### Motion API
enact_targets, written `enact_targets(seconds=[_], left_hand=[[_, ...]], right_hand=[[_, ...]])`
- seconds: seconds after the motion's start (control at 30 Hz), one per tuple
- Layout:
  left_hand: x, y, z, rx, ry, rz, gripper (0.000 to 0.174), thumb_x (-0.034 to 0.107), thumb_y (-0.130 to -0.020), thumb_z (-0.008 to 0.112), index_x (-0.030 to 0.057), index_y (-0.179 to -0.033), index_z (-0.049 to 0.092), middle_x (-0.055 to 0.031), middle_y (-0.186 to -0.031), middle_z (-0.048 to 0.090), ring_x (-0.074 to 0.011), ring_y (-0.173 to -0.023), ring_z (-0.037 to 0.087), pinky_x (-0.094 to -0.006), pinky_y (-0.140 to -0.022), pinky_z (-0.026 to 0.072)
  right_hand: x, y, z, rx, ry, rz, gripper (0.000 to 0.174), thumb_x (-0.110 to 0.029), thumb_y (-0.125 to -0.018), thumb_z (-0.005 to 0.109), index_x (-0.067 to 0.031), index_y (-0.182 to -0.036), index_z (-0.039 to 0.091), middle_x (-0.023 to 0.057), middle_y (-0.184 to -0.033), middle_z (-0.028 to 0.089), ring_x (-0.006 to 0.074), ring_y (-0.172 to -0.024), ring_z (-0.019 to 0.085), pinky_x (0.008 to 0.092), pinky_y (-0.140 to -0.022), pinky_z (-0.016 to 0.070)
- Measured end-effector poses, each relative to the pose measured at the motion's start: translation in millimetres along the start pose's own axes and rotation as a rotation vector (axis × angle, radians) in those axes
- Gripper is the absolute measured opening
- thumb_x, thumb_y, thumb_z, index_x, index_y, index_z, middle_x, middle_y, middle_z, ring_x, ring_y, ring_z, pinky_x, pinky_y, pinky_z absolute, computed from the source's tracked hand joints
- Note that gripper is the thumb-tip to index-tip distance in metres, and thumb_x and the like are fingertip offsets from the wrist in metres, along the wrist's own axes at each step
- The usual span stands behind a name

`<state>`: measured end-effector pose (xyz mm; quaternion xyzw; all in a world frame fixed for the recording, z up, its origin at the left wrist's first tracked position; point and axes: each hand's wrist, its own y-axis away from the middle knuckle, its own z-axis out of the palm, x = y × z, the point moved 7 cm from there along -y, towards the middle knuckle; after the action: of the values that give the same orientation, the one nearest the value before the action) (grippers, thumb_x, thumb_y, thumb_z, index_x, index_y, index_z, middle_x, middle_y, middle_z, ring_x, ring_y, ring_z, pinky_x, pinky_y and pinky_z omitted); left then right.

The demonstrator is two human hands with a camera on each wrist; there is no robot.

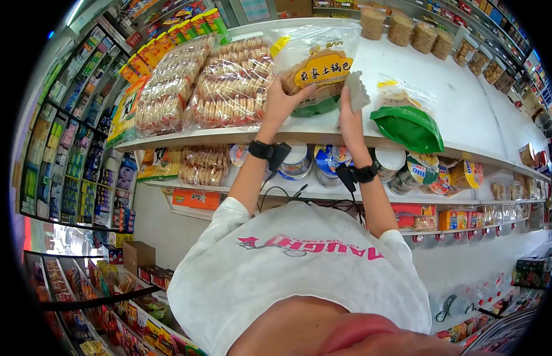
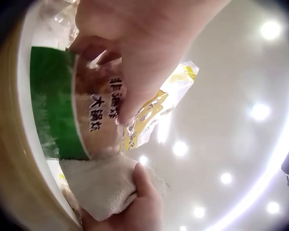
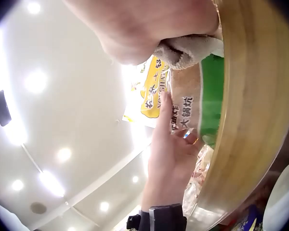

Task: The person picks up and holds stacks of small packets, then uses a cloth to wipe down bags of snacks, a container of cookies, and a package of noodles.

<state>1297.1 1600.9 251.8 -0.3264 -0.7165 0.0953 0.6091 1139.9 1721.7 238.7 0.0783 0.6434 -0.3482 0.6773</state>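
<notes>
A clear, green-bottomed bag of rice crackers point(image 1: 324, 72) with a yellow label stands on the white shelf top. My left hand point(image 1: 279, 102) grips its left side, thumb across the front in the right wrist view. In my right hand point(image 1: 349, 118) is a grey cloth point(image 1: 359, 92), held against the bag's right edge. The left wrist view shows the cloth point(image 2: 103, 185) touching the bag near its green band point(image 2: 53, 103), with the right thumb on top of it. A second green-bottomed bag point(image 1: 409, 121) lies to the right on the shelf.
Large clear packs of round crackers point(image 1: 231, 83) stand close on the left, beside yellow-topped canisters point(image 1: 213, 22). Jars of biscuits point(image 1: 400, 31) line the back right. Below the shelf's front edge point(image 1: 246, 136) sit instant noodle tubs point(image 1: 412, 172).
</notes>
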Motion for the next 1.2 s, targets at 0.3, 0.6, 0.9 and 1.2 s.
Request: enact_targets(seconds=[0.3,0.6,0.9,1.2], left_hand=[[48,30,-37,0.293,0.827,-0.307,0.05,0.04,-0.093,0.062,-0.0001,-0.122,0.055,-0.0076,-0.108,0.064,-0.0128,-0.093,0.062,-0.0262,-0.081,0.0497],[20,125,-42,0.103,1.021,-0.394,0.06,0.03,-0.088,0.064,0.0057,-0.138,0.041,-0.0129,-0.136,0.05,-0.028,-0.123,0.052,-0.0436,-0.101,0.0453],[11,145,-50,0.232,0.87,-0.431,0.061,0.012,-0.078,0.077,-0.0029,-0.129,0.047,-0.0102,-0.12,0.06,-0.0163,-0.105,0.061,-0.0301,-0.092,0.0493],[21,145,-22,0.042,0.681,-0.341,0.076,0.018,-0.09,0.068,-0.0018,-0.147,0.023,-0.0121,-0.14,0.043,-0.0184,-0.126,0.045,-0.0316,-0.105,0.0377]], right_hand=[[-25,51,-39,0.154,0.111,-0.013,0.053,-0.04,-0.104,0.039,0.0036,-0.132,0.048,0.0122,-0.129,0.055,0.0198,-0.116,0.051,0.03,-0.099,0.0389],[7,83,-11,-0.044,-0.587,0.341,0.051,-0.05,-0.102,0.036,-0.0102,-0.133,0.047,0.0043,-0.123,0.057,0.0181,-0.111,0.057,0.0326,-0.094,0.0457],[-25,73,-25,0.333,-0.385,0.165,0.047,-0.04,-0.101,0.042,-0.0071,-0.134,0.046,0.0089,-0.129,0.056,0.0236,-0.118,0.055,0.0381,-0.1,0.0451],[-48,94,62,-0.145,0.574,-0.482,0.055,-0.016,-0.09,0.054,0.0025,-0.14,0.043,0.0211,-0.146,0.041,0.0363,-0.133,0.04,0.0448,-0.111,0.0272]])
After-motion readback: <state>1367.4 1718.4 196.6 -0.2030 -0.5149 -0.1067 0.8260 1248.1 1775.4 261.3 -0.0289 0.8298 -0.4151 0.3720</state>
